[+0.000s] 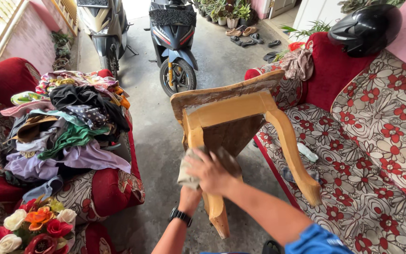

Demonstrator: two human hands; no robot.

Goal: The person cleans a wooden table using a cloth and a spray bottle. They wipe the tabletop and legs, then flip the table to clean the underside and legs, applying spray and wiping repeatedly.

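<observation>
Wooden stool (233,117), pale yellow, tipped on its side between the two sofas, with one leg resting against the floral sofa (381,155) on the right and another pointing down toward the concrete floor (158,141). Seat edge is worn and chipped.

Right hand (211,171) crosses over from the right, fingers curled around a beige cloth (188,171) and pressing it against the near leg of the stool. Blue sleeve at the elbow.

Left hand (190,197) sits directly beneath, mostly hidden by the right hand; it appears to grip the same leg lower down, but I cannot tell how the fingers lie. Black wristwatch (180,215) on that wrist.

Left of the stool: a red sofa (113,188) heaped with a pile of mixed clothes (66,127). Artificial flowers (29,228) at the lower left corner.

On the floral sofa's back, a black helmet (367,28). Beyond the stool, two scooters (172,42) parked; sandals (245,35) and potted plants further back.
</observation>
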